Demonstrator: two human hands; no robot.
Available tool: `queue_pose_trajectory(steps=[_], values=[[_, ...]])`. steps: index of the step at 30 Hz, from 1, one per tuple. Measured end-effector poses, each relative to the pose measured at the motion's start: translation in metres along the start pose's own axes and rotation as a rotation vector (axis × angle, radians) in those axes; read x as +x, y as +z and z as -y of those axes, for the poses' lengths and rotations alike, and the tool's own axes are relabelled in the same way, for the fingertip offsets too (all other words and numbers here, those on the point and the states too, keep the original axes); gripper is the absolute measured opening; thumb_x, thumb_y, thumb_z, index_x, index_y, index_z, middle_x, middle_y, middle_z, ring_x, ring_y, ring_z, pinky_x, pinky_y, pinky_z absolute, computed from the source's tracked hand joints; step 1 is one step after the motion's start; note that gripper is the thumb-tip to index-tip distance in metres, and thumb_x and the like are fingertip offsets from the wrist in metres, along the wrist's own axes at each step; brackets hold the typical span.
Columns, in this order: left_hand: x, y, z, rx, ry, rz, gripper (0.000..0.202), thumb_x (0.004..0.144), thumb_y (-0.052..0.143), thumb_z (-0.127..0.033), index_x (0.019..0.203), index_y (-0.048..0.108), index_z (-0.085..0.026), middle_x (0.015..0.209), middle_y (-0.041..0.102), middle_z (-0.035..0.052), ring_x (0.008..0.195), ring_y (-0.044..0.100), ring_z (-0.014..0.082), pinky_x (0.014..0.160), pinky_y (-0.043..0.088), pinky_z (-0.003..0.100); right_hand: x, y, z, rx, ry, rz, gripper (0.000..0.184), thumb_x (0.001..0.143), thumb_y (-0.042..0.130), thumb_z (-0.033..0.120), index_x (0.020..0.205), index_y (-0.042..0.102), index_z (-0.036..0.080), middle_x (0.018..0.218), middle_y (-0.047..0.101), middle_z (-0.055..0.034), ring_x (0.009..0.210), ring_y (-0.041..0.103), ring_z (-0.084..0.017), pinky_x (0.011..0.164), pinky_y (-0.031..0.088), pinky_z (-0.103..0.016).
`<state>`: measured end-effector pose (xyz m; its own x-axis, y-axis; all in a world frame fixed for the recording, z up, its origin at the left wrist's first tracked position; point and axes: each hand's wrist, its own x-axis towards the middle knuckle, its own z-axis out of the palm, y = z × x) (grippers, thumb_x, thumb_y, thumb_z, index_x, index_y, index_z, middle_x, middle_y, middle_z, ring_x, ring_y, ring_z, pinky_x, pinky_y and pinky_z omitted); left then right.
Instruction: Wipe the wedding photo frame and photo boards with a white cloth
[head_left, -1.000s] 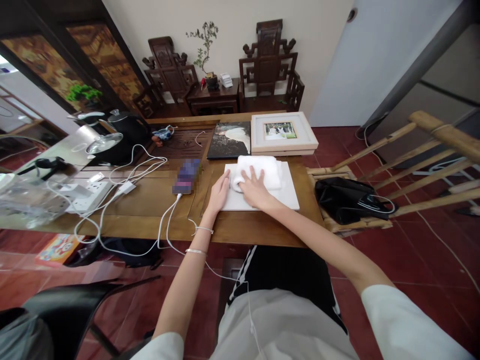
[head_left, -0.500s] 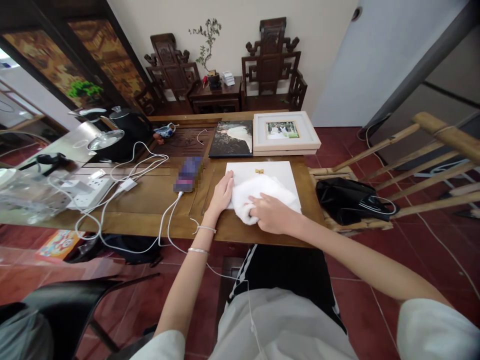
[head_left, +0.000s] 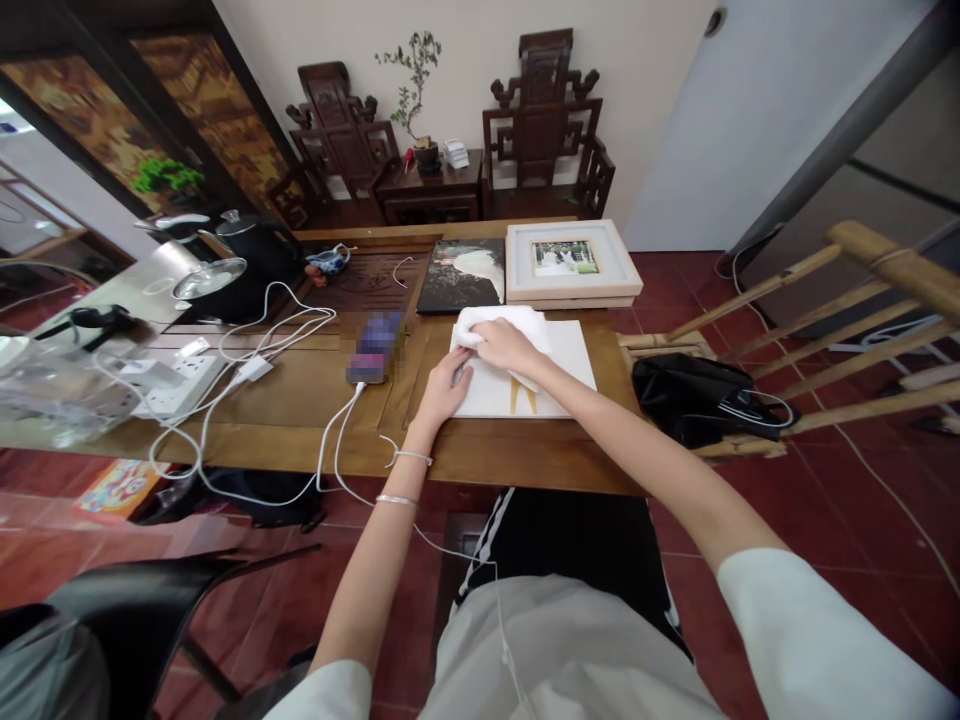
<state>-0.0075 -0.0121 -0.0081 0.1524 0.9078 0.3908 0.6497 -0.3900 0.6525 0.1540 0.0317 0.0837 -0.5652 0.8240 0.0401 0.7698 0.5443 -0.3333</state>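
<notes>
A white board or panel [head_left: 574,365] lies flat on the wooden table in front of me. Two gold-coloured strips [head_left: 523,395] show on its lower part; whatever is above them is covered. My right hand [head_left: 504,345] grips a bunched white cloth [head_left: 525,318] and presses it onto the board near its far left corner. My left hand [head_left: 444,388] rests at the board's left edge, fingers stretched out, close to the cloth.
Beyond the board lie a dark photo panel [head_left: 463,278] and a pale picture frame [head_left: 574,262]. To the left are a phone [head_left: 377,345] on a charging cable, a power strip [head_left: 180,388] and a black kettle [head_left: 255,245]. A black bag [head_left: 705,400] sits on a bamboo chair at right.
My right hand has moved the cloth away from me and leftward, from the board's near part to its far left. The gold bow at the top is covered now; the gold strips below are uncovered.
</notes>
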Motion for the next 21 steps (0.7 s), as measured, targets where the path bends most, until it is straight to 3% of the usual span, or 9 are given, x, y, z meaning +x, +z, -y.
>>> queue_pose_trajectory(steps=[3, 6, 11, 17, 21], values=[[0.0, -0.001, -0.002, 0.002, 0.011, -0.002, 0.032, 0.092, 0.049, -0.023, 0.118, 0.067, -0.017, 0.128, 0.068, 0.0096, 0.122, 0.061, 0.0271, 0.11, 0.045, 0.042, 0.016, -0.001, 0.011, 0.016, -0.03, 0.017, 0.038, 0.083, 0.044, 0.012, 0.112, 0.068, 0.014, 0.114, 0.069, -0.0136, 0.101, 0.063, -0.025, 0.083, 0.044, -0.031], [0.0, -0.002, -0.002, 0.001, 0.005, -0.004, 0.033, 0.091, 0.049, -0.022, 0.119, 0.066, -0.018, 0.127, 0.068, 0.008, 0.123, 0.061, 0.0259, 0.11, 0.046, 0.042, 0.022, -0.003, 0.016, -0.016, 0.049, 0.013, 0.038, 0.085, 0.044, 0.015, 0.114, 0.068, 0.016, 0.12, 0.067, -0.015, 0.101, 0.063, -0.026, 0.079, 0.045, -0.032], [-0.001, 0.001, 0.003, -0.016, -0.014, -0.005, 0.037, 0.091, 0.051, -0.022, 0.125, 0.065, -0.019, 0.141, 0.06, 0.0073, 0.137, 0.05, 0.0249, 0.119, 0.035, 0.045, 0.009, -0.017, -0.007, -0.058, 0.167, 0.004, 0.037, 0.087, 0.046, 0.021, 0.115, 0.069, 0.015, 0.123, 0.066, -0.0178, 0.106, 0.063, -0.031, 0.082, 0.046, -0.035], [-0.002, 0.002, 0.004, -0.032, -0.011, -0.002, 0.039, 0.091, 0.051, -0.021, 0.127, 0.064, -0.015, 0.143, 0.057, 0.0114, 0.139, 0.048, 0.0245, 0.121, 0.033, 0.045, -0.04, -0.03, -0.074, -0.14, 0.205, -0.045, 0.037, 0.082, 0.043, 0.012, 0.106, 0.073, 0.011, 0.111, 0.073, -0.017, 0.103, 0.065, -0.031, 0.083, 0.046, -0.032], [-0.002, 0.002, 0.004, -0.028, -0.01, -0.009, 0.038, 0.09, 0.051, -0.02, 0.126, 0.064, -0.017, 0.143, 0.058, 0.01, 0.138, 0.049, 0.0247, 0.12, 0.034, 0.046, -0.097, -0.016, -0.092, -0.186, 0.117, -0.027, 0.042, 0.074, 0.042, 0.002, 0.102, 0.073, 0.009, 0.12, 0.071, -0.0181, 0.11, 0.065, -0.031, 0.099, 0.044, -0.039]])
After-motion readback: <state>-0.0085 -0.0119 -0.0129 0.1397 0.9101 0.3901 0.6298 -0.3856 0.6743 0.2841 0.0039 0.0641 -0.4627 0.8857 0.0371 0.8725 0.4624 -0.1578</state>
